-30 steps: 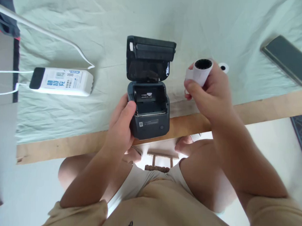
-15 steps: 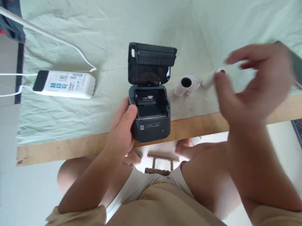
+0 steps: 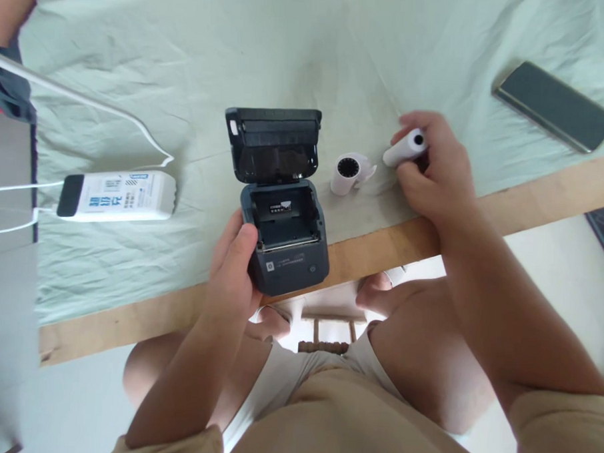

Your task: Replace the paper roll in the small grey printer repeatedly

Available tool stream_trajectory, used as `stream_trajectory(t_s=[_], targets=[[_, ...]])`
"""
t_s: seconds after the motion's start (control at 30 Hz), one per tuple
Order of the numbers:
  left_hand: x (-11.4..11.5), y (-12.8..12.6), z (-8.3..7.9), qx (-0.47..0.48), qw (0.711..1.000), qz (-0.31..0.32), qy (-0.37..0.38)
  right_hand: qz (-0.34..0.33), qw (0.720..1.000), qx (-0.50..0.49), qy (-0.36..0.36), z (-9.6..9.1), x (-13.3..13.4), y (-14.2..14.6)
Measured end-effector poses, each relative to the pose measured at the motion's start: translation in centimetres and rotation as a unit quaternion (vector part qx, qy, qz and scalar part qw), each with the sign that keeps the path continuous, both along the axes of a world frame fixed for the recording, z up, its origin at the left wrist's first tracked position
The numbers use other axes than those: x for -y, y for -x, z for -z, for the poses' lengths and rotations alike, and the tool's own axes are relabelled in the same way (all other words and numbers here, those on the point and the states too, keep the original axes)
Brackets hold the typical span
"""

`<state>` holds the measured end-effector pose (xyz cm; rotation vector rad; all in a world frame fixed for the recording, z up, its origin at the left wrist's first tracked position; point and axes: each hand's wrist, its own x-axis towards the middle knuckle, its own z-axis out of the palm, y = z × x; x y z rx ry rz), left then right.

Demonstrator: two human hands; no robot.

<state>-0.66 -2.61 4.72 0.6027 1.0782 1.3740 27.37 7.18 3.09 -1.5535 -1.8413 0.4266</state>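
Note:
A dark label printer [image 3: 292, 273] stands at the table's front edge with its lid [image 3: 275, 155] raised and its paper bay showing bare inside. My left hand [image 3: 235, 257] grips the printer by its left side, thumb on the rim. To the right, my right hand [image 3: 437, 165] has its fingers closed around a small white paper roll [image 3: 405, 149], whose dark core faces up. Between the printer and that hand sits another white paper roll [image 3: 341, 183] with a wider dark core and a loose, curled end.
A white power bank [image 3: 128, 195] with cables lies at the left, and a white cable [image 3: 111, 109] crosses above it. At the right rests a dark phone [image 3: 557, 107]. Another person's arm [image 3: 11, 7] shows at the top left. The wooden table edge [image 3: 528, 203] runs along the front.
My right hand has come down and left from near the phone and closed on the small paper roll. The phone is now uncovered. My left hand still holds the printer.

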Motion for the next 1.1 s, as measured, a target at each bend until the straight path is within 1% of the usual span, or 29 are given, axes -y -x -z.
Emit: stream_trajectory(t_s=[0.07, 0.13, 0.17, 0.2, 0.27, 0.33, 0.37, 0.43, 0.5, 0.53, 0.57, 0.6, 0.63, 0.67, 0.77, 0.83, 0.9, 0.93, 1.0, 1.1], targets=[[0.0, 0.0, -0.1, 0.01, 1.0, 0.0, 0.007, -0.02, 0.999, 0.034, -0.013, 0.1, -0.1, -0.1], [0.1, 0.0, -0.1, 0.016, 1.0, 0.006, 0.009, -0.017, 0.998, 0.052, -0.031, 0.3, -0.5, -0.2], [0.0, -0.1, -0.1, 0.018, 1.0, 0.006, 0.006, -0.011, 0.998, 0.045, -0.034, 0.5, -0.7, -0.2], [0.0, -0.1, -0.1, 0.019, 1.0, 0.005, 0.002, -0.006, 0.999, 0.024, -0.028, 0.5, -0.9, -0.2], [0.0, -0.3, 0.0, 0.015, 1.0, -0.002, -0.006, -0.005, 0.998, -0.055, -0.005, 0.4, -1.2, -0.2], [-0.1, -0.4, -0.1, 0.011, 1.0, -0.008, -0.009, 0.005, 0.99, -0.138, 0.0, -0.3, -1.2, -0.2], [-0.1, -0.4, -0.1, 0.011, 1.0, -0.007, -0.006, 0.01, 0.986, -0.164, -0.014, -0.8, -1.1, 0.0], [-0.1, -0.3, -0.1, 0.019, 1.0, -0.003, 0.0, 0.014, 0.979, -0.181, -0.088, -2.2, -0.3, 0.7], [0.0, -0.1, 0.0, 0.021, 1.0, 0.003, 0.006, -0.014, 0.969, -0.171, -0.177, -3.7, 1.0, 2.2], [0.0, 0.0, 0.1, 0.014, 1.0, 0.006, 0.01, -0.053, 0.967, -0.156, -0.192, -4.5, 1.8, 3.2], [0.0, 0.1, 0.2, 0.002, 1.0, 0.004, 0.01, -0.096, 0.966, -0.14, -0.195, -5.1, 2.6, 4.4], [0.0, 0.2, 0.3, -0.014, 1.0, 0.002, 0.007, -0.146, 0.959, -0.127, -0.208, -5.6, 3.3, 5.6], [0.0, 0.3, 0.4, -0.032, 0.999, -0.001, 0.003, -0.194, 0.955, -0.097, -0.201, -5.9, 3.9, 6.8], [0.0, 0.3, 0.4, -0.048, 0.999, -0.002, -0.002, -0.222, 0.957, -0.052, -0.179, -6.0, 4.3, 7.8], [0.0, 0.2, 0.2, -0.072, 0.997, -0.003, -0.011, -0.234, 0.964, 0.041, -0.119, -5.5, 4.6, 10.0], [0.1, 0.2, 0.0, -0.07, 0.998, 0.003, 0.0, -0.254, 0.961, 0.057, -0.095, -4.6, 4.2, 10.4], [0.2, 0.2, -0.2, -0.062, 0.998, 0.011, 0.015, -0.282, 0.953, 0.054, -0.093, -3.8, 3.7, 10.4], [0.2, 0.3, -0.2, -0.059, 0.998, 0.015, 0.019, -0.285, 0.952, 0.054, -0.097, -3.6, 3.6, 10.4], [0.3, 0.4, -0.2, -0.057, 0.998, 0.023, 0.019, -0.271, 0.954, 0.061, -0.11, -3.3, 3.5, 10.5], [0.4, 0.5, -0.1, -0.064, 0.997, 0.029, 0.02, -0.243, 0.96, 0.078, -0.116, -3.8, 3.8, 10.8]])
